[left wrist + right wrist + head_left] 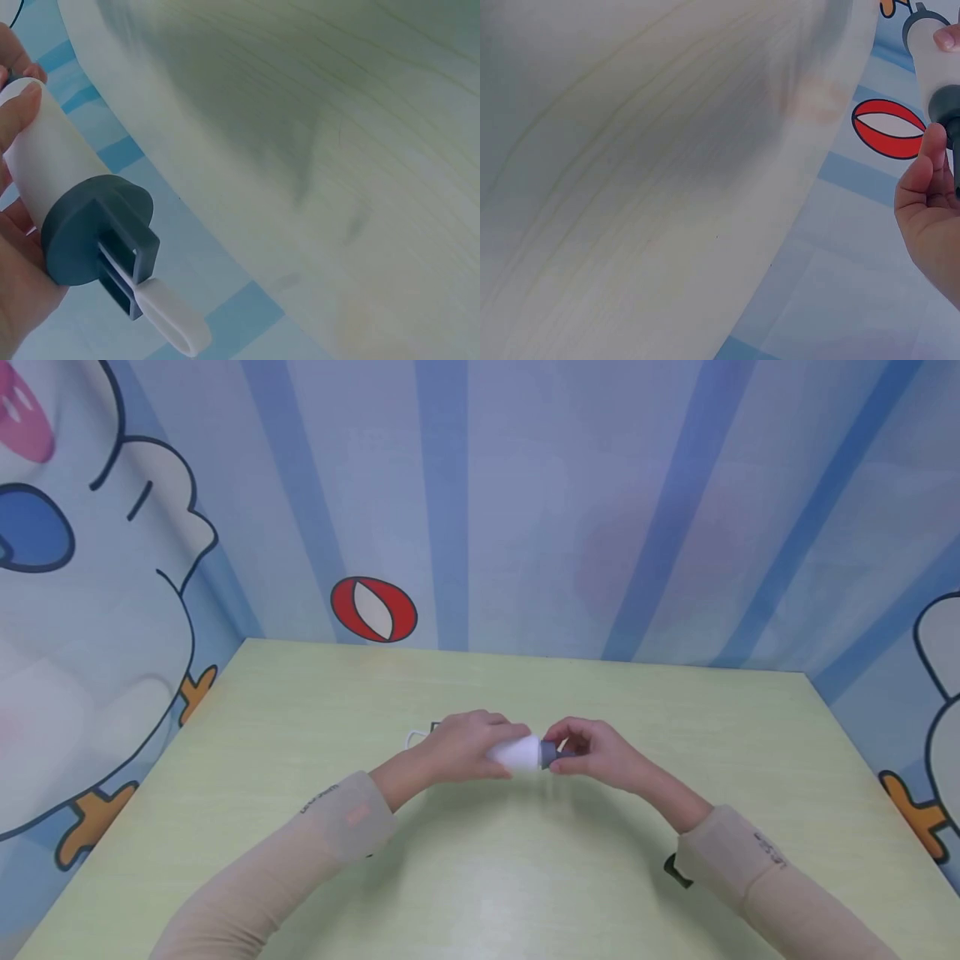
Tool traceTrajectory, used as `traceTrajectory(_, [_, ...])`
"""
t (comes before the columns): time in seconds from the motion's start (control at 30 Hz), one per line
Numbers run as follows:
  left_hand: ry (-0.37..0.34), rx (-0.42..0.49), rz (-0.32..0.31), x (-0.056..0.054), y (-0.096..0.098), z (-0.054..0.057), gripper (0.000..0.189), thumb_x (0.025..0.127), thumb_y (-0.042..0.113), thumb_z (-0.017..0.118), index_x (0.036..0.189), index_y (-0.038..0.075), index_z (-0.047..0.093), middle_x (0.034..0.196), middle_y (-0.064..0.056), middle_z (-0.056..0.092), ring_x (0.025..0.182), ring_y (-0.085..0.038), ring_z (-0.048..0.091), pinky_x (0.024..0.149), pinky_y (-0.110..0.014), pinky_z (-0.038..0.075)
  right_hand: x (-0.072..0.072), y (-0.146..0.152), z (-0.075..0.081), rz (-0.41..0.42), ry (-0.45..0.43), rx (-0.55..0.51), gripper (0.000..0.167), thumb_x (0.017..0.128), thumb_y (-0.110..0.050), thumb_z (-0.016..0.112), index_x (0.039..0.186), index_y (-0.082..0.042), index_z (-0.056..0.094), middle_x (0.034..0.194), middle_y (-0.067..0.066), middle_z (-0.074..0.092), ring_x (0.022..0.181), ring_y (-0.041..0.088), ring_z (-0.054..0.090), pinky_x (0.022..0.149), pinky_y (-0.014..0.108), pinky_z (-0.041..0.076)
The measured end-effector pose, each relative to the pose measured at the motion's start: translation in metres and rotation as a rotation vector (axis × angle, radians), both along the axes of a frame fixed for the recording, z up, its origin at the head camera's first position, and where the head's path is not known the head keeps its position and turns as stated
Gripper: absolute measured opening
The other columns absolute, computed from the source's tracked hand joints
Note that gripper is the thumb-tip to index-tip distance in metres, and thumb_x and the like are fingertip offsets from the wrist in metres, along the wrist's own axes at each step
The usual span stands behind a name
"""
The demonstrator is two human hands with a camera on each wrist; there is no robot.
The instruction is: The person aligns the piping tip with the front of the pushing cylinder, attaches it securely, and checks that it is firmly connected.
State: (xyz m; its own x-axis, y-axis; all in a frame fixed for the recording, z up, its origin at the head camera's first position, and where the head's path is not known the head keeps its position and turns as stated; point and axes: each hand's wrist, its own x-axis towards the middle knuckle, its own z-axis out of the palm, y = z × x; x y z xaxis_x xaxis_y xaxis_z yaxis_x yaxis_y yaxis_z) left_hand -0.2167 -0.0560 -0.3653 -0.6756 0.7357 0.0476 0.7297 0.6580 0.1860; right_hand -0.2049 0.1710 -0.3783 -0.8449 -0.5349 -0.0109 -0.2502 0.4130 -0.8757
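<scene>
A white cylindrical bottle (517, 752) is held sideways above the table by my left hand (472, 747), fingers over the top and thumb below. In the left wrist view, its near end carries a dark grey base (71, 232) with a slotted bracket and a white loop (176, 319). My right hand (600, 753) pinches the dark grey cap (548, 754) at the other end between thumb and fingers. A narrow dark stem (956, 161) runs from this cap toward the right palm. The right wrist view cuts off part of the bottle and hand.
The pale green-yellow table (480, 893) extends under both arms and carries their shadows. A striped blue backdrop (525, 527) with cartoon figures rises behind its far edge. A small black piece (678, 871) shows beside the right sleeve.
</scene>
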Motion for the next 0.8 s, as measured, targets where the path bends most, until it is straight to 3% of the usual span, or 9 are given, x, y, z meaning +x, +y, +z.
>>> traceTrajectory(0.27, [0.016,0.002,0.001,-0.0014,0.0000,-0.0015,0.053,0.076,0.038,0.067,0.124,0.024,0.049,0.115,0.000,0.058,0.096,-0.015,0.055,0.074,-0.030,0.047,-0.0023,0.0007,-0.0046,-0.008,-0.035,-0.049,0.027,0.087,-0.020,0.056,0.105,0.000,0.054,0.088,0.013,0.060,0.075,0.020,0.057,0.070,0.041,0.049])
traceTrajectory(0.4, [0.031,0.000,-0.001,-0.0024,-0.0002,-0.0020,0.053,0.075,0.039,0.067,0.123,0.024,0.049,0.114,0.000,0.058,0.096,-0.015,0.055,0.074,-0.030,0.047,-0.0040,0.0017,-0.0074,0.013,-0.026,-0.064,0.027,0.089,-0.019,0.051,0.106,0.002,0.053,0.083,0.018,0.061,0.073,0.018,0.059,0.075,0.044,0.047])
traceTrajectory(0.5, [0.035,-0.001,-0.003,-0.0029,-0.0003,-0.0028,0.053,0.075,0.039,0.066,0.123,0.024,0.049,0.114,0.000,0.058,0.095,-0.015,0.055,0.074,-0.030,0.047,-0.0040,0.0024,-0.0071,0.019,-0.037,-0.050,0.031,0.090,-0.022,0.050,0.110,0.001,0.050,0.088,0.022,0.062,0.079,0.022,0.061,0.079,0.046,0.045])
traceTrajectory(0.67, [0.026,0.001,0.012,-0.0027,0.0001,-0.0029,0.054,0.075,0.039,0.067,0.124,0.024,0.049,0.116,0.000,0.058,0.097,-0.017,0.056,0.076,-0.032,0.048,-0.0004,0.0019,-0.0026,0.001,-0.013,-0.004,0.045,0.084,-0.023,0.060,0.121,-0.005,0.043,0.110,0.017,0.057,0.093,0.026,0.058,0.077,0.036,0.049])
traceTrajectory(0.8, [0.017,0.005,0.021,-0.0015,0.0008,-0.0015,0.055,0.075,0.039,0.067,0.124,0.025,0.049,0.116,0.000,0.057,0.098,-0.017,0.055,0.077,-0.033,0.047,0.0015,0.0004,-0.0019,-0.020,0.070,0.018,0.041,0.078,-0.016,0.066,0.113,-0.005,0.047,0.104,0.013,0.055,0.087,0.021,0.052,0.070,0.027,0.047])
